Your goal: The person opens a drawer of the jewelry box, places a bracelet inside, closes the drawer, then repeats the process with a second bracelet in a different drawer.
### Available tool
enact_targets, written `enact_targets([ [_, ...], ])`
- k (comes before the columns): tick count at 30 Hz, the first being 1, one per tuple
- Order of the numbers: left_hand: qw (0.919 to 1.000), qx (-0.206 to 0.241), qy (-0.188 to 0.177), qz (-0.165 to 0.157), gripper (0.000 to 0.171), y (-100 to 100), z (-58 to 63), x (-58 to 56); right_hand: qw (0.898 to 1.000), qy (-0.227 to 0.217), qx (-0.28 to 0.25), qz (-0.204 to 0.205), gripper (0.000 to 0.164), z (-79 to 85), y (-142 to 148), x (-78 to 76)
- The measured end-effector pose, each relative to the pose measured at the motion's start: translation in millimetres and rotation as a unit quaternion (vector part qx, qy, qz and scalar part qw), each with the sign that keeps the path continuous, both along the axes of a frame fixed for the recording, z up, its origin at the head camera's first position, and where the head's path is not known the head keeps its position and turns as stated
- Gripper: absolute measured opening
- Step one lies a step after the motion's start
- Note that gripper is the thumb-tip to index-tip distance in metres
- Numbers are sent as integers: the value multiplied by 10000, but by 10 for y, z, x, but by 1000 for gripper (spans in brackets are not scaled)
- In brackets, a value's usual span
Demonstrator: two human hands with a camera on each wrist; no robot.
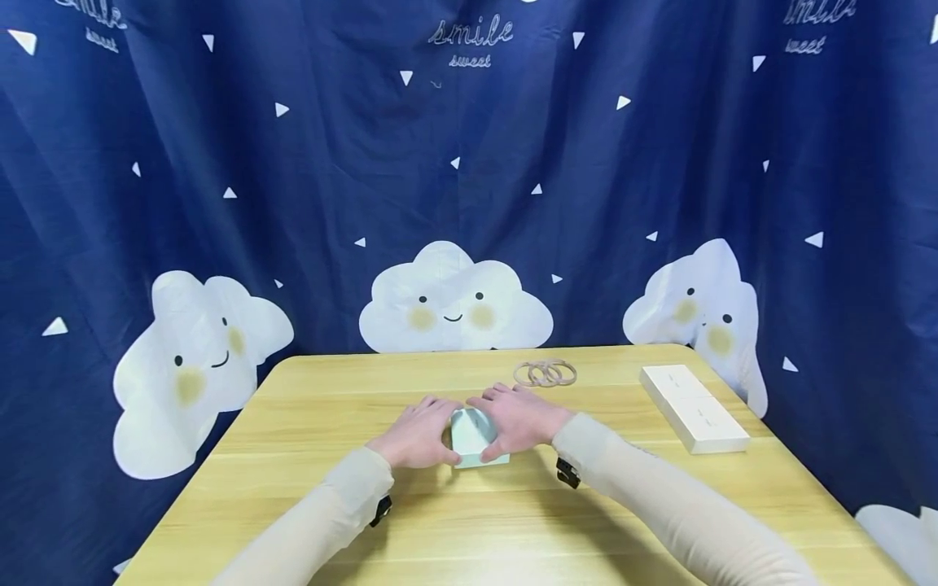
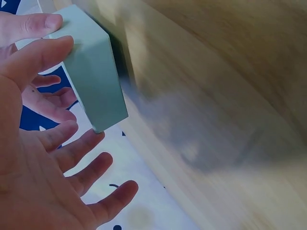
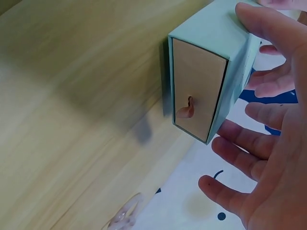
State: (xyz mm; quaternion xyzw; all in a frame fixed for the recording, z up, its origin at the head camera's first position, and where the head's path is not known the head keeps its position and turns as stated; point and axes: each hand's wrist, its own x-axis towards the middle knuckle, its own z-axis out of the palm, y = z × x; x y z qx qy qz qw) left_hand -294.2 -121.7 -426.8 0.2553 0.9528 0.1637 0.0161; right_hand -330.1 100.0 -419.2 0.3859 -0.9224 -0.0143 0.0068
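Observation:
A small mint-green drawer box [image 1: 471, 435] sits on the table between both hands. My left hand [image 1: 419, 435] holds it at the left end, thumb on the near side and a fingertip at the far edge. At the other end my right hand [image 1: 519, 418] grips it with thumb and fingers in the same way. The right wrist view shows a beige inner drawer [image 3: 201, 79] flush in the sleeve, with a small brown pull tab [image 3: 187, 110] on its face. In the left wrist view the box's end [image 2: 96, 79] is plain green.
Several pinkish rings [image 1: 545, 373] lie overlapping near the table's back edge, just beyond the right hand. Two white boxes [image 1: 694, 408] stand end to end along the right side of the wooden table [image 1: 308, 423]. A dark blue curtain [image 1: 330, 163] hangs behind.

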Motion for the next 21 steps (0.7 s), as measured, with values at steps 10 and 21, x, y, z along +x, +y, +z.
enact_targets([
  [10, 9999, -40, -73, 88, 86, -82, -26, -2, 10000, -78, -39, 22, 94, -8, -120, 24],
  [21, 9997, -33, -212, 129, 87, -160, -11, 42, 9999, -80, -36, 83, 94, -5, -203, 63],
])
